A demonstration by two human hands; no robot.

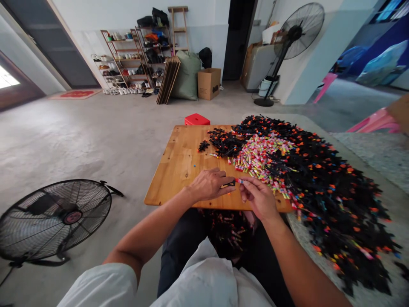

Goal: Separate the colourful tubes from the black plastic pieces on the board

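Observation:
My left hand [209, 184] is closed on a small black plastic-looking piece [228, 184] over the near part of the wooden table [179, 162]. Between the fingertips of my right hand [261, 197] is a small colourful tube [239, 181] with a red end, which meets the black piece's tip. Fingers hide part of both. Beyond my right hand lies a pile of pink, white and yellow-green tubes [255, 155]. Around it spreads a big heap of black pieces with orange and blue bits [326, 183]. A smaller black cluster [223, 143] sits at the table's far side.
More black pieces and tubes [231, 230] lie below the table edge, between my legs. A red stool [197, 119] stands behind the table. One fan [64, 217] is on the floor at left, and a standing fan [287, 42] is at back right. Shoe racks [128, 59] line the wall.

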